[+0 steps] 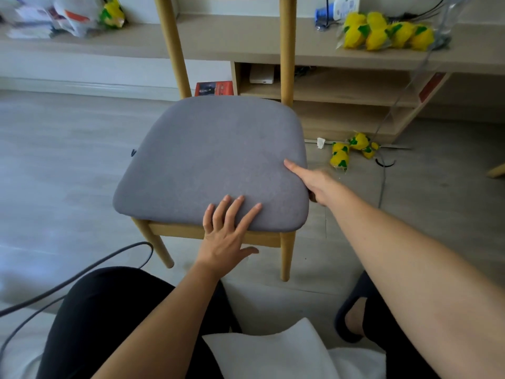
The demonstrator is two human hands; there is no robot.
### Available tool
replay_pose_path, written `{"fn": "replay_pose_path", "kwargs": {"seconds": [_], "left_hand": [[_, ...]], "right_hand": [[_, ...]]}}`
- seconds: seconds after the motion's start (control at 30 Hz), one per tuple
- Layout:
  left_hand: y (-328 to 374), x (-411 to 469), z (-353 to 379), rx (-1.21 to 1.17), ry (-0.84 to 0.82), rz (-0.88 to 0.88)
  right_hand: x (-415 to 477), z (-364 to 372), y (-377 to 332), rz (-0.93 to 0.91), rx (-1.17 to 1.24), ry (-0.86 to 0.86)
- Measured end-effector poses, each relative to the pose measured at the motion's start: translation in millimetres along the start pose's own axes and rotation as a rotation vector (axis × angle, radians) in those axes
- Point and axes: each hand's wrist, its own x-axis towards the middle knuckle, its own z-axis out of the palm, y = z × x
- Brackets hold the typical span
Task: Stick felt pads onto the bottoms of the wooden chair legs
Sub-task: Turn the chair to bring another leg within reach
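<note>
A wooden chair with a grey cushioned seat (207,157) stands upright on the floor in front of me. Its two front legs (285,255) rest on the floor, and the back posts (287,50) rise at the top. My left hand (226,236) lies on the seat's front edge, fingers spread on the cushion and thumb under the wooden rail. My right hand (311,181) grips the seat's right edge, thumb on top and fingers curled beneath. No felt pads are visible.
A low wooden shelf unit (341,88) stands behind the chair with yellow packets (382,31) on top and more yellow packets (347,151) on the floor to the right. A dark cable (82,274) runs across the floor at the left. My knees and a slipper (352,310) are below.
</note>
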Motion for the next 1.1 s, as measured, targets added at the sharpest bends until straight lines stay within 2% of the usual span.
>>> {"fn": "replay_pose_path", "kwargs": {"seconds": [0.1, 0.23, 0.37, 0.43, 0.53, 0.67, 0.73, 0.8, 0.83, 0.9, 0.93, 1.03, 1.1], "left_hand": [[1, -8, 2, 0.004, 0.005, 0.093], [-4, 3, -3, -0.078, 0.113, 0.191], [-12, 28, -14, -0.188, 0.124, 0.151], [-19, 36, -18, -0.245, 0.121, 0.085], [-38, 43, -27, -0.329, 0.124, -0.073], [-50, 42, -52, -0.493, 0.026, -0.340], [-42, 35, -64, -0.673, 0.053, -0.658], [-22, 30, -71, -1.053, 0.125, -1.137], [-13, 28, -74, -1.269, 0.137, -1.276], [0, 28, -77, -1.564, 0.172, -1.350], [0, 28, -76, -1.593, 0.196, -1.372], [-14, 30, -69, -1.491, 0.221, -1.498], [-25, 29, -64, -1.429, 0.233, -1.537]], "right_hand": [[-14, -14, 27, 0.012, -0.001, 0.136], [-36, -33, 51, -0.015, 0.099, 0.292], [-62, -34, 55, -0.031, 0.083, 0.493], [-68, -25, 57, -0.023, 0.144, 0.514], [-75, -1, 57, -0.028, 0.204, 0.459], [-82, 41, 54, 0.033, 0.253, 0.390], [-82, 61, 51, 0.044, 0.316, 0.358], [-82, 76, 50, 0.052, 0.358, 0.353], [-83, 83, 48, 0.072, 0.351, 0.337], [-88, 92, 44, 0.116, 0.267, 0.272], [-90, 93, 43, 0.134, 0.190, 0.228], [-93, 88, 45, 0.110, -0.061, 0.108], [-94, 84, 45, 0.022, -0.187, 0.100]]}}
